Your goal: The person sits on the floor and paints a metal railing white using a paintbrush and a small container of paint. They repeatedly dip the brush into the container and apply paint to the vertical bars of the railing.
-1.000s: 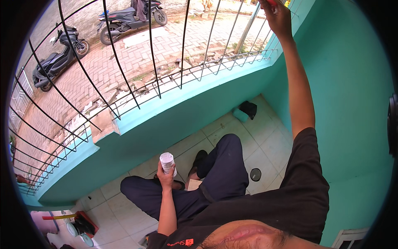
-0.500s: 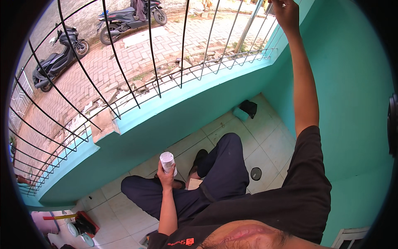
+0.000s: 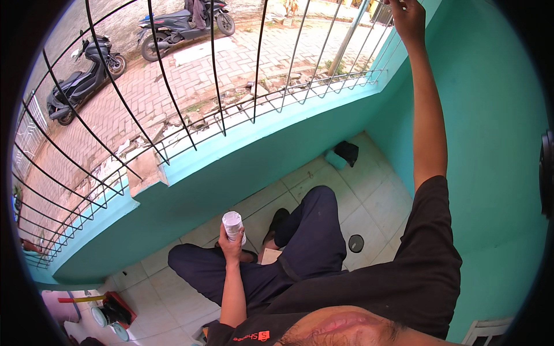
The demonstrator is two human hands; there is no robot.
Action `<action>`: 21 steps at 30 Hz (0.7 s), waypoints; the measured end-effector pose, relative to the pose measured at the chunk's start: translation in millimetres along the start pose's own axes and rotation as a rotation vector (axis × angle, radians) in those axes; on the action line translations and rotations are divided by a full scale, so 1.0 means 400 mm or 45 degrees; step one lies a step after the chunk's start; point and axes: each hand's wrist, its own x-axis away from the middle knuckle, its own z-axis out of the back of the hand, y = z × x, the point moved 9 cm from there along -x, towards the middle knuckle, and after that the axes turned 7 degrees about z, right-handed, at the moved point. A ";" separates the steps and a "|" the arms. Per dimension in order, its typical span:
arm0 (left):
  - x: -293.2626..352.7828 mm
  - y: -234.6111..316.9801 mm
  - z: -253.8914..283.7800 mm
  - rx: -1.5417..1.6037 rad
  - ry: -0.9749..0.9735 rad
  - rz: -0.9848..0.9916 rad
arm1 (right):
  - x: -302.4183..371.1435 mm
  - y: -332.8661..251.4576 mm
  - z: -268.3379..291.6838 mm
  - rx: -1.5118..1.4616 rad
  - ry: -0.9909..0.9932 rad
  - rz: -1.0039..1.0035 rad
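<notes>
- Hands are well apart: the left hand (image 3: 230, 248) sits below and left of the frame's centre, while the right hand (image 3: 408, 22) is up at the top edge, right of centre.
- Far left, beyond the black grille (image 3: 217, 75), I can see a dark scooter (image 3: 81, 86) at upper left; at lower left is a red dustpan-like thing (image 3: 118, 305) with a yellow-and-red handle.
- Left of centre, the left hand is wrapped round a white cylinder (image 3: 233, 222), fingers closed about its lower part, with its round end turned up to view.
- The left forearm (image 3: 233, 291) comes almost straight up from near the lower edge, close to the dark trousers (image 3: 202, 268).
- Toward the middle, a small pale flat piece (image 3: 269, 256) shows between the legs.
- Right of centre, a dark oval thing (image 3: 356, 243) lies on the pale tiles (image 3: 372, 205); above it in the frame is a black bundle (image 3: 347, 153) beside a turquoise thing (image 3: 334, 159).
- Over on the right, the bare right forearm (image 3: 428, 115) rises steeply from a short dark sleeve (image 3: 430, 222), the fingers bent and running to the top edge; I can't tell whether they grip anything.
</notes>
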 end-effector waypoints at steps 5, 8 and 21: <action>-0.003 -0.001 -0.010 -0.043 -0.020 0.006 | 0.015 -0.033 -0.036 0.045 -0.225 0.207; -0.006 -0.004 -0.007 -0.022 -0.014 0.010 | 0.003 -0.065 -0.060 0.152 -0.247 0.297; 0.001 0.012 -0.004 -0.018 -0.006 -0.008 | 0.023 -0.014 -0.039 -0.012 -0.123 0.144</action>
